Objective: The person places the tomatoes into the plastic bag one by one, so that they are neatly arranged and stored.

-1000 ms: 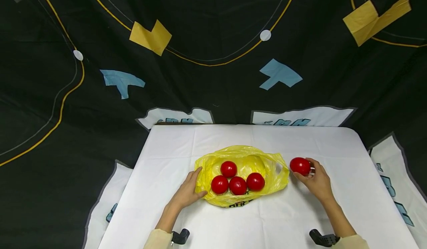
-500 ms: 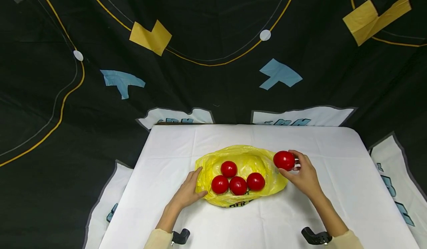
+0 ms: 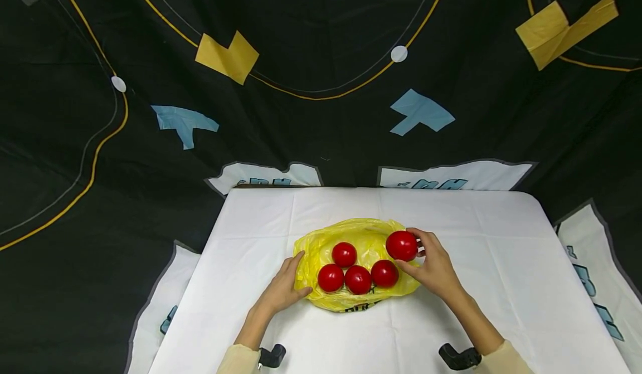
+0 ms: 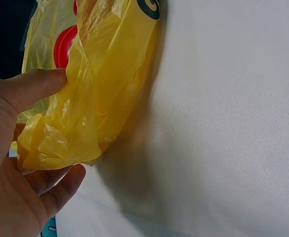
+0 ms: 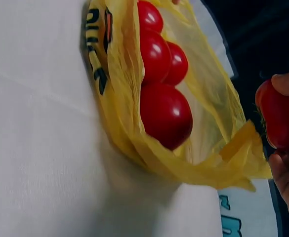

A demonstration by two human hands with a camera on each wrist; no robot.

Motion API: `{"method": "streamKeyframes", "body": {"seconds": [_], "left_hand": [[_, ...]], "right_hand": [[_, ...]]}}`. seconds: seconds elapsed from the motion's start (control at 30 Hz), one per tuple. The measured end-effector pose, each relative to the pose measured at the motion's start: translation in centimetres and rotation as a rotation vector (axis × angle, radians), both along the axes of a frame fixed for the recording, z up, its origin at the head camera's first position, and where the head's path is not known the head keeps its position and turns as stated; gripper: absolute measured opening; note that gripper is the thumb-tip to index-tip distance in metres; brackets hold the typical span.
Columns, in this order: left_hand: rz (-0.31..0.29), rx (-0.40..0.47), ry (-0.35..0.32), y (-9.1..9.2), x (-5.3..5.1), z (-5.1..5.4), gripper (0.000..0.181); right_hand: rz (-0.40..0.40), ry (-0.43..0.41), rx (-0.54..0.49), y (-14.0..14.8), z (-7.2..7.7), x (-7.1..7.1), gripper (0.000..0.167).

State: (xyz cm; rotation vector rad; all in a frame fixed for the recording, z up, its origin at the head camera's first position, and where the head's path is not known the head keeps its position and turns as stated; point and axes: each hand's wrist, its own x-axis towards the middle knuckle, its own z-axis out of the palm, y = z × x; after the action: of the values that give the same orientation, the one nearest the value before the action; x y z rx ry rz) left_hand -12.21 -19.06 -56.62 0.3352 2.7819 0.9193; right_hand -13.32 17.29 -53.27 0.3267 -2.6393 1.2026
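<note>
A yellow plastic bag [image 3: 328, 301] lies with its mouth open on the white table, and several red tomatoes [image 5: 167, 114] sit inside it. At its left rim my left hand [image 3: 282, 287] holds the film between thumb and fingers, as the left wrist view [image 4: 60, 118] also shows. My right hand [image 3: 435, 265] grips another tomato [image 3: 401, 246] by its sides, raised above the bag's right part. In the right wrist view that held tomato [image 5: 281, 116] is apart from those in the bag. My right palm is mostly out of that view.
White cloth [image 3: 481, 223] covers the table, whose far edge meets a black backdrop [image 3: 321, 134] with coloured tape and lines. A black wrist mount [image 3: 272, 356] sits by my left sleeve, another mount [image 3: 458, 357] by my right.
My right hand has carried the tomato leftward from beside the bag to over its right side. My left hand and the tomatoes in the bag have stayed in place.
</note>
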Motion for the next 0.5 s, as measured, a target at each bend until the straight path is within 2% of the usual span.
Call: {"method": "streamKeyframes", "body": {"seconds": [0.23, 0.5], "left_hand": [[-0.006, -0.002, 0.01, -0.1, 0.1, -0.1, 0.089], [-0.005, -0.004, 0.007, -0.2, 0.1, -0.2, 0.089]], "right_hand": [[0.058, -0.018, -0.008, -1.5, 0.0, 0.0, 0.076], [0.076, -0.044, 0.026, -2.5, -1.5, -0.5, 0.073]]}}
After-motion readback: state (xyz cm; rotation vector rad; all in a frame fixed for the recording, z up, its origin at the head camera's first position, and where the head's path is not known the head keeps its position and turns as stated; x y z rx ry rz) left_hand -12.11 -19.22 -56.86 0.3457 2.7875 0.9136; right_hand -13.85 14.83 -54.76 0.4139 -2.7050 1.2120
